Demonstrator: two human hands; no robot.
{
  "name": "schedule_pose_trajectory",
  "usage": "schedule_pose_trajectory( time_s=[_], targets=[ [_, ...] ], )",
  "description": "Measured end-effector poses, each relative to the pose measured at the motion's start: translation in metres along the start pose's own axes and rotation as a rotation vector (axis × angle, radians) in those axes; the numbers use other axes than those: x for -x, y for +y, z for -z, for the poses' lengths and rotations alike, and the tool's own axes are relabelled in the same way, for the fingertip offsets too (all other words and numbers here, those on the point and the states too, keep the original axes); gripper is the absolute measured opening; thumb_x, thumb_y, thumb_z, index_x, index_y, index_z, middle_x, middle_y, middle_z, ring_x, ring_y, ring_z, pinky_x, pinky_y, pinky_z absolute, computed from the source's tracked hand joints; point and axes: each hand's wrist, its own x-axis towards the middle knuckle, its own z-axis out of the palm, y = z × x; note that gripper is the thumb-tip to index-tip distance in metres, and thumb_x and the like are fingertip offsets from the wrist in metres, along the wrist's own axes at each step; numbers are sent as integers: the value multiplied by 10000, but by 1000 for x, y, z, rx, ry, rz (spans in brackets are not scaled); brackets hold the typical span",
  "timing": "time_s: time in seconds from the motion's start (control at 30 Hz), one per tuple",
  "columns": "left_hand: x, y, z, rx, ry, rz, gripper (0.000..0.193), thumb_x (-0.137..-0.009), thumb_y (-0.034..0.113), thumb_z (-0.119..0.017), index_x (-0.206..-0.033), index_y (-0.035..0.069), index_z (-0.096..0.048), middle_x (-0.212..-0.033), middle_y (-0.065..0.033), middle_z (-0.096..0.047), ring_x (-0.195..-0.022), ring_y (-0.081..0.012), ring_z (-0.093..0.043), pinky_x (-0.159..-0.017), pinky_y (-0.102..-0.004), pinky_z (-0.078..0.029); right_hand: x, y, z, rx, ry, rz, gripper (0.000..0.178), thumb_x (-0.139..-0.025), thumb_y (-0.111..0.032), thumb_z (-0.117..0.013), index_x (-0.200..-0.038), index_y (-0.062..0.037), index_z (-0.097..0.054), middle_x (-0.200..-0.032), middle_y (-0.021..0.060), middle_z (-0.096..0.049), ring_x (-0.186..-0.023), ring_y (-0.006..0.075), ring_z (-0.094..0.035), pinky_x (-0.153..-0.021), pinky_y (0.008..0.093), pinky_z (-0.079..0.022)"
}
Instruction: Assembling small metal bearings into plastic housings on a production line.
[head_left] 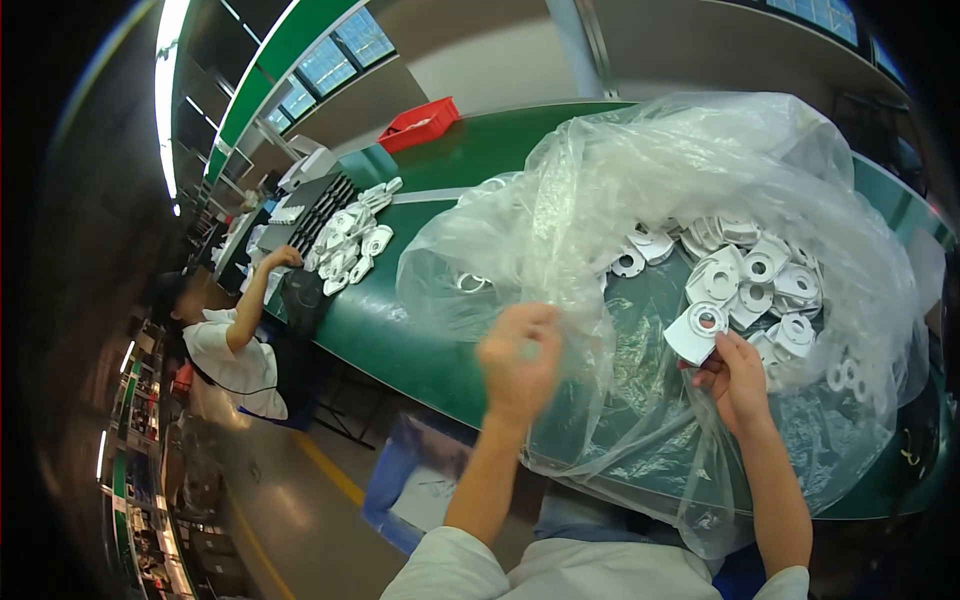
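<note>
A white plastic part [684,343] with a rounded end and a round hole is pinched in my right hand [738,378], at the near side of a heap of similar white parts [757,268]. The heap lies inside a large clear plastic bag [570,200] spread over the green table. To the left, my left hand [520,362] is raised over the bag's near left edge. Motion smears its fingers, so whether it holds anything cannot be made out.
A blue bin [392,480] stands below the table's near edge. More white parts [350,238] lie beside dark trays at the table's left, where a co-worker [240,350] reaches in. Toward the back sits a red tray [420,124].
</note>
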Motion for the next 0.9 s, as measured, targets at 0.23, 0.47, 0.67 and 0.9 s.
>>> schedule_pose_trajectory(
  time_s=[0.23, 0.47, 0.67, 0.9],
  targets=[
    [-53, -163, 55, -765, -53, -126, 148, -738, 150, -682, -839, 41, -683, -792, -146, -627, -743, -315, -590, -703, -363, -470, -4, 16, 0, 73, -99, -106, 258, -955, -197, -435, -1084, -6, -550, -894, 97, -651, -725, 181, -645, -538, 266, -487],
    [-62, -157, 71, -455, -24, 174, 146, -706, 161, -711, -764, 30, -684, -784, -140, -628, -762, -276, -593, -705, -362, -465, -2, 14, -1, 47, 3, -132, 278, -952, -211, -406, -1093, -21, -552, -884, 61, -639, -688, 143, -606, -538, 278, -482],
    [-66, -167, 66, -569, -86, 162, 201, -702, 189, -729, -830, 35, -707, -792, -142, -643, -733, -255, -607, -671, -346, -475, -7, 16, -4, 88, -64, -133, 271, -946, -199, -406, -1081, -21, -561, -893, 60, -634, -717, 135, -600, -570, 282, -479],
    [-70, -181, 75, -557, -192, 45, 151, -692, 149, -721, -768, 22, -687, -769, -145, -628, -713, -295, -597, -643, -378, -460, -6, 19, -5, -67, -14, -93, 273, -950, -184, -407, -1106, -8, -544, -981, 83, -619, -817, 160, -622, -689, 315, -517]
  ],
)
